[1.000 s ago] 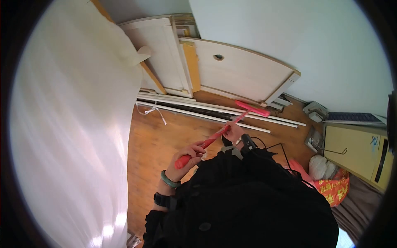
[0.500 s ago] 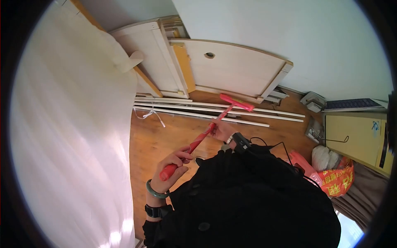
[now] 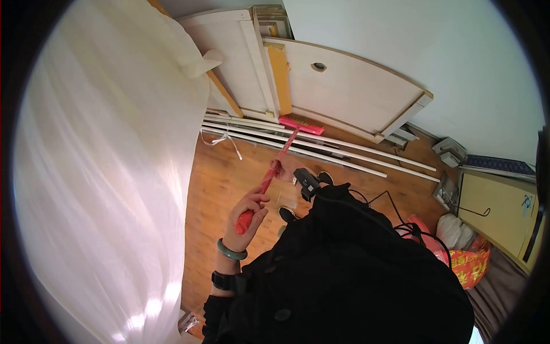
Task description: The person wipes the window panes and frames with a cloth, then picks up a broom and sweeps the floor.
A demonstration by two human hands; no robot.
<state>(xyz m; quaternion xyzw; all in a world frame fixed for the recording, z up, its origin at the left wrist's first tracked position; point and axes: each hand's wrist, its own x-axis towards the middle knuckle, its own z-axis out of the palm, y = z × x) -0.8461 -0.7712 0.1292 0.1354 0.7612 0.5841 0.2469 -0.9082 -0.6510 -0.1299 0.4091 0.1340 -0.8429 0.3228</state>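
Observation:
A red handle point(image 3: 267, 180) with a pink brush head point(image 3: 303, 125) runs slantwise across the middle. My left hand point(image 3: 236, 223) is wrapped round its lower end, with a green bracelet and a dark watch on that wrist. Higher up, my right hand point(image 3: 285, 172) closes on the handle; a black device point(image 3: 307, 182) sits at that wrist. The brush head lies over the white poles point(image 3: 344, 155), its bristles showing toward the leaning panels. Whether it touches the poles or floor is not clear.
White fabric point(image 3: 114, 172) hangs at left. Pale panels point(image 3: 344, 86) lean against the wall. At right are a yellowish box point(image 3: 492, 200), an orange-red bag point(image 3: 471, 266) and dark cables point(image 3: 387, 200). Dark shoes point(image 3: 287, 214) stand on the wooden floor point(image 3: 223, 189).
The view has shifted. The brush head has moved left and turned so that its bristles show. Both hands still hold the handle. Dark shoes have come into clearer view.

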